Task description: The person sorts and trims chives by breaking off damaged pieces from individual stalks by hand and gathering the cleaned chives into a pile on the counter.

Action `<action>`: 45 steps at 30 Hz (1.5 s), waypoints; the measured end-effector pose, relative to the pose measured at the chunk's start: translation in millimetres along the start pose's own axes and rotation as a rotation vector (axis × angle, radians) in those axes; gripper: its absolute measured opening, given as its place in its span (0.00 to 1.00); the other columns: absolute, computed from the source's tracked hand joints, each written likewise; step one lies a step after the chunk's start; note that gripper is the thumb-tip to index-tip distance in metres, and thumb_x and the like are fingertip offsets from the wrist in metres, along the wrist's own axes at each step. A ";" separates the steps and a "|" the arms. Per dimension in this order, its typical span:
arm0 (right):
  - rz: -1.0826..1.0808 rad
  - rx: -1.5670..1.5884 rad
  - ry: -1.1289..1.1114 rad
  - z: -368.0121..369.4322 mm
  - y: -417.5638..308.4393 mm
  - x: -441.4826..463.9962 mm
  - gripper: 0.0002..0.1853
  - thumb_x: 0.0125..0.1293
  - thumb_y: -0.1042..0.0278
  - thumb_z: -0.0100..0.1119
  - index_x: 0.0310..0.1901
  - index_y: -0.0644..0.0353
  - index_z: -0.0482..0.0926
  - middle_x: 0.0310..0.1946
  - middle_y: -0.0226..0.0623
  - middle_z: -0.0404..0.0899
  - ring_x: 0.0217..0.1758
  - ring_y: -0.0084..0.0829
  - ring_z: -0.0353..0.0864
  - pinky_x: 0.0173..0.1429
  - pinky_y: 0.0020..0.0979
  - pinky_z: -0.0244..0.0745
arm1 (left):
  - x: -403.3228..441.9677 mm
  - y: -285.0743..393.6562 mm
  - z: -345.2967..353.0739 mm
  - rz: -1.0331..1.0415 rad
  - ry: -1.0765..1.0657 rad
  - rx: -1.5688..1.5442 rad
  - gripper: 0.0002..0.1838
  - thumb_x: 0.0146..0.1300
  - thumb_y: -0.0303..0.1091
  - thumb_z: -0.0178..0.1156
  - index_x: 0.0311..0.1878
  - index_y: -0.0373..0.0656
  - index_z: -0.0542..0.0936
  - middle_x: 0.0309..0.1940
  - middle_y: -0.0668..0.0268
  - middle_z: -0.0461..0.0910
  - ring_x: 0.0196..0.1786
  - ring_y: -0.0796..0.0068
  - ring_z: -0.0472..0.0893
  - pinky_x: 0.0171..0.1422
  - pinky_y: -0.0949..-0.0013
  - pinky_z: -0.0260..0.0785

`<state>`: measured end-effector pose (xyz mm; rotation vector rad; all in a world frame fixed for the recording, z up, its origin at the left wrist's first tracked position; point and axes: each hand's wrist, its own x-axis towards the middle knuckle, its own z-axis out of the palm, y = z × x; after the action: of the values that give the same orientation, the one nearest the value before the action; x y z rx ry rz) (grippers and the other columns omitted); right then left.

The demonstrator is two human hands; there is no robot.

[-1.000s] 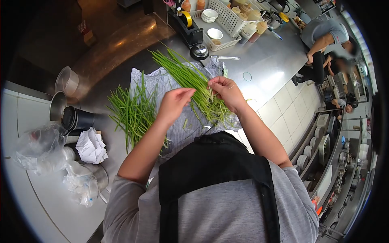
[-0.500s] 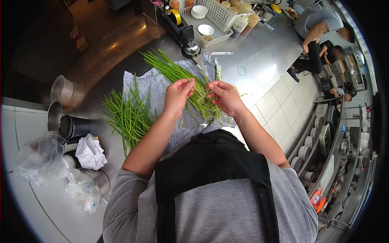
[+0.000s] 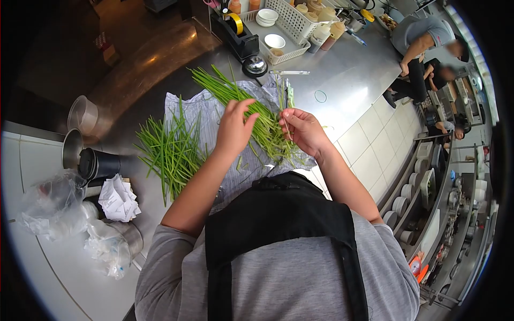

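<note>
So, the big change on our side over the last half second is the left hand point(image 3: 235, 125): its thumb and fingertips were close together, and now they're spread well apart, hanging above the gray sheet point(image 3: 209, 117) with nothing we can see in them. Meanwhile our right hand point(image 3: 305, 131) has dropped a little closer to us, over the sheet's right part, thumb and fingers pinched on a thin pale strand point(image 3: 287, 130). For the work, we'd read that as the right hand doing all the holding at this moment.

The chive bunch point(image 3: 262, 123) lies slantwise across the sheet, tips poking past its far edge, messy pale ends nearest us. A second chive pile point(image 3: 168, 155) overlaps the sheet's left edge and spills onto the tabletop point(image 3: 348, 75). We've also got a call bell point(image 3: 255, 65) just beyond the sheet and a green rubber band point(image 3: 320, 96) right of it.
</note>
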<state>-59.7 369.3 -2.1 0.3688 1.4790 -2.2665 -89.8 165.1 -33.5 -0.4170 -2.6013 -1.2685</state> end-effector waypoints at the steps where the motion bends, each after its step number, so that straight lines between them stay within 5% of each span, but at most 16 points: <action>1: 0.010 0.010 -0.025 0.7 0.7 -0.4 0.07 0.68 0.63 0.56 0.40 0.56 0.77 0.32 0.26 0.79 0.30 0.17 0.74 0.33 0.20 0.67 | 1.9 3.8 2.5 -0.036 -0.120 -0.246 0.17 0.62 0.32 0.61 0.52 0.35 0.77 0.42 0.60 0.76 0.40 0.72 0.77 0.46 0.72 0.70; 3: 0.016 -0.003 -0.018 4.9 2.1 -1.8 0.07 0.68 0.64 0.56 0.41 0.56 0.77 0.31 0.26 0.79 0.30 0.17 0.74 0.34 0.20 0.66 | 6.4 13.5 13.4 -0.191 -0.308 -0.788 0.10 0.64 0.30 0.60 0.45 0.35 0.80 0.38 0.68 0.79 0.39 0.81 0.75 0.44 0.76 0.68; 7: -0.003 -0.059 -0.005 6.4 3.5 -3.8 0.07 0.67 0.65 0.57 0.43 0.57 0.77 0.32 0.27 0.79 0.31 0.17 0.73 0.35 0.21 0.67 | 6.1 25.4 19.5 -0.285 -0.293 -0.901 0.09 0.63 0.30 0.61 0.41 0.34 0.80 0.32 0.69 0.81 0.35 0.85 0.75 0.42 0.80 0.68; 30: -0.015 -0.006 0.055 -6.9 4.6 -36.5 0.08 0.65 0.74 0.57 0.46 0.61 0.78 0.35 0.28 0.80 0.34 0.15 0.75 0.38 0.17 0.70 | 40.7 16.8 5.9 -0.347 -0.048 -0.884 0.09 0.65 0.37 0.59 0.42 0.41 0.80 0.33 0.71 0.81 0.32 0.85 0.75 0.35 0.81 0.64; 32: -0.014 0.005 0.054 -12.3 5.6 -42.3 0.08 0.65 0.74 0.57 0.45 0.61 0.78 0.34 0.28 0.80 0.34 0.15 0.75 0.38 0.17 0.70 | 48.2 13.8 3.1 -0.385 0.033 -0.914 0.09 0.64 0.32 0.59 0.40 0.36 0.80 0.32 0.67 0.81 0.33 0.82 0.77 0.40 0.78 0.70; 38: 0.007 0.069 0.096 -28.9 6.4 -61.7 0.08 0.65 0.73 0.57 0.45 0.61 0.78 0.34 0.28 0.80 0.33 0.16 0.75 0.38 0.18 0.71 | 55.8 -19.8 9.8 -0.400 0.049 -0.751 0.09 0.61 0.33 0.63 0.31 0.36 0.79 0.22 0.72 0.77 0.27 0.86 0.74 0.32 0.80 0.65; 41: -0.002 0.101 0.113 -35.5 6.4 -67.3 0.08 0.66 0.73 0.57 0.45 0.61 0.78 0.34 0.28 0.80 0.32 0.16 0.75 0.37 0.20 0.71 | 51.2 -36.0 21.4 -0.365 -0.073 -0.605 0.08 0.59 0.32 0.64 0.35 0.38 0.79 0.20 0.71 0.77 0.26 0.83 0.75 0.31 0.78 0.64; 45: -0.005 0.123 0.125 -38.6 7.0 -69.5 0.08 0.66 0.72 0.57 0.45 0.60 0.78 0.34 0.28 0.80 0.32 0.16 0.74 0.37 0.21 0.71 | 31.8 -0.8 16.2 -0.178 -0.097 -0.280 0.19 0.56 0.30 0.64 0.53 0.43 0.76 0.32 0.64 0.80 0.26 0.75 0.76 0.36 0.71 0.69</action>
<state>4.9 415.4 6.6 0.5538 1.4036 -2.3840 -121.0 182.5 -33.9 -0.3041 -2.5937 -1.7234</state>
